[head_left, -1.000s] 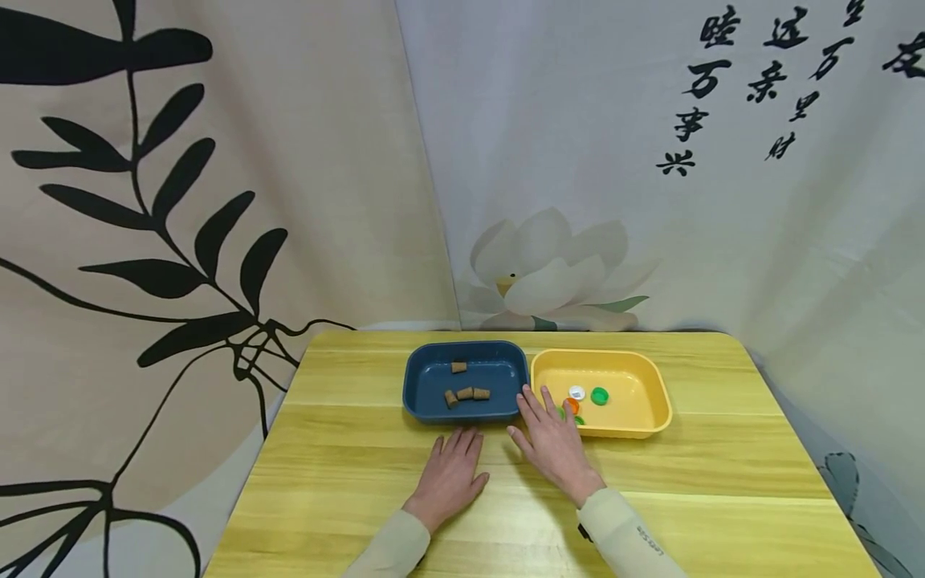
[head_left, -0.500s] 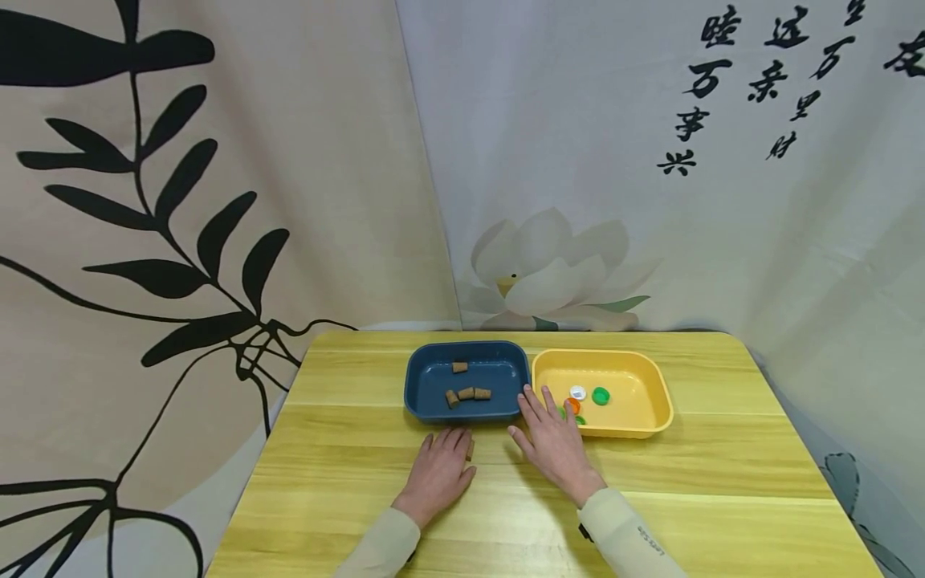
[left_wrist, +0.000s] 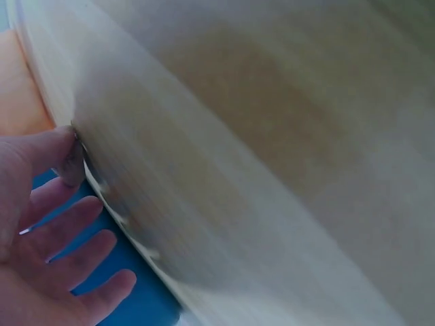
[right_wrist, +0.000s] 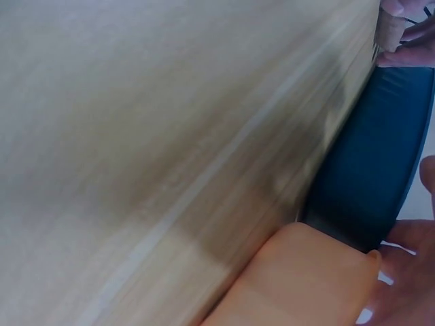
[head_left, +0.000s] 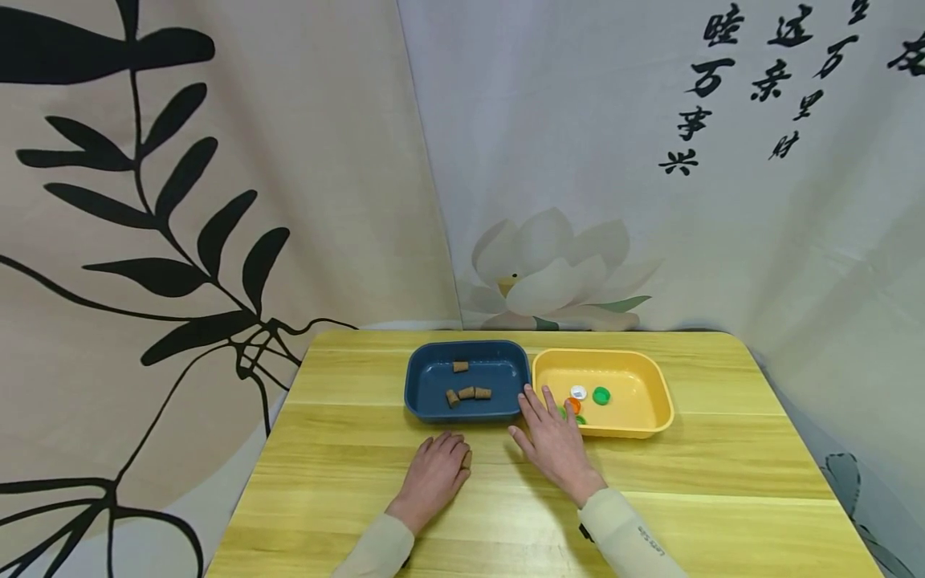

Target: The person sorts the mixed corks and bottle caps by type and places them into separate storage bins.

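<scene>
Just in front of the blue tray, my left hand pinches a cork stopper between thumb and index finger, low over the table. The left wrist view has that cork partly hidden by the thumb, with the other fingers spread apart. My right hand lies with extended fingers over the near left corner of the yellow tray. Several corks lie in the blue tray. In the yellow one are a white cap, an orange cap and green caps, some partly behind the right fingers.
Both trays stand side by side, nearly touching, on the wooden table. Behind the table's far edge hangs a printed cloth with leaves, a flower and characters.
My left hand has drawn back slightly left and toward me, fingers going from flat to curled round a cork that was hidden beneath it. The right hand stays in place.
</scene>
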`<state>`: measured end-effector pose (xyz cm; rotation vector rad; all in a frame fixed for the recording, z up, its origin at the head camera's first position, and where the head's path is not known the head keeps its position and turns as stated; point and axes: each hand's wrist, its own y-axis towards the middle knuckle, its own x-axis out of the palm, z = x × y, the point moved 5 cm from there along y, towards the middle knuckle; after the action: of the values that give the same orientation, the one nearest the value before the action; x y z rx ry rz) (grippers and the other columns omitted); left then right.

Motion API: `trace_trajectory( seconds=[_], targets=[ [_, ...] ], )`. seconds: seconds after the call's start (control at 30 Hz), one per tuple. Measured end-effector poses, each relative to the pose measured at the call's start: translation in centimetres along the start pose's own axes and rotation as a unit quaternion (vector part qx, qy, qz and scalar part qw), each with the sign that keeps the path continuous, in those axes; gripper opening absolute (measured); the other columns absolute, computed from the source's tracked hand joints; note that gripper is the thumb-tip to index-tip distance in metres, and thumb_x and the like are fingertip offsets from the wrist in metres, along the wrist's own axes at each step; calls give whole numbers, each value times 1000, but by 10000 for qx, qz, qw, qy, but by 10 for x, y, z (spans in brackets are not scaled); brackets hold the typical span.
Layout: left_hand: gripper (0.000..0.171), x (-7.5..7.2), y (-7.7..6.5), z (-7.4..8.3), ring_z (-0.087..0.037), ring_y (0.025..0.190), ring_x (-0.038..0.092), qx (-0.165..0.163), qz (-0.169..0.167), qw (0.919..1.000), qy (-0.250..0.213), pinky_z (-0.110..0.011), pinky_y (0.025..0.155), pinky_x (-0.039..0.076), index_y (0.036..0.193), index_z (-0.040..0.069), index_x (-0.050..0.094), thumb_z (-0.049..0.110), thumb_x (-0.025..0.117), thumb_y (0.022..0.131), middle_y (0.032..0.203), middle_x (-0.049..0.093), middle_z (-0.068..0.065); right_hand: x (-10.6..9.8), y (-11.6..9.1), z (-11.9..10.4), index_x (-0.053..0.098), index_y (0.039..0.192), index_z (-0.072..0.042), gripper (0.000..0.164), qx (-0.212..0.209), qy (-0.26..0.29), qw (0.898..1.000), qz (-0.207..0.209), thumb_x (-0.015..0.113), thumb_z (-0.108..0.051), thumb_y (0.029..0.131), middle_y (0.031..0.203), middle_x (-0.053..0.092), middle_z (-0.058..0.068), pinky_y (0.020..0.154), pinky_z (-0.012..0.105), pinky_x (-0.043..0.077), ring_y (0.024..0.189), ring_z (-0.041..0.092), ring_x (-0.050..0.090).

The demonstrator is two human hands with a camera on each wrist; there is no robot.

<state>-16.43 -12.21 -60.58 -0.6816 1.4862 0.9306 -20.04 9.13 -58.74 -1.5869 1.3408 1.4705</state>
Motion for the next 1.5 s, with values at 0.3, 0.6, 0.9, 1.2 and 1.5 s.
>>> trace_trajectory(
  seconds=[0.3,0.6,0.9,1.2,1.5],
  targets=[
    [38,-9,-4,0,-28,127,61,-31,308,9989,-338,-52,106,49,124,13,69,36,76,95,131,68,-6,-3,0,0,49,155,-8,65,79,156,9998,-65,53,-50,106,165,37,10,115,71,27,152,39,30],
    [37,-27,-3,-1,-30,136,54,-154,672,9955,-652,-54,111,44,125,13,67,33,74,96,147,58,-10,-2,0,1,46,157,-8,66,114,214,9996,-142,50,-51,107,167,33,8,118,70,23,155,36,23],
    [38,-48,12,-12,-33,147,42,-242,1258,9900,-591,-59,115,37,126,10,69,27,79,94,153,52,-12,-3,0,1,47,156,-8,66,91,255,9996,-85,54,-50,106,166,34,9,117,70,23,155,37,24],
    [38,-59,36,-31,-37,147,40,-408,1484,9867,-531,-62,114,38,125,9,70,26,80,93,153,51,-13,0,0,1,47,156,-8,66,113,304,9994,-93,56,-48,105,167,34,9,118,70,22,154,38,27],
    [37,-57,64,-46,-39,149,37,-537,1348,9878,-571,-63,115,36,127,9,69,26,78,95,155,48,-15,0,-1,0,47,156,-8,67,55,201,9997,-89,51,-52,106,166,34,9,117,70,23,154,38,27]
  ],
)
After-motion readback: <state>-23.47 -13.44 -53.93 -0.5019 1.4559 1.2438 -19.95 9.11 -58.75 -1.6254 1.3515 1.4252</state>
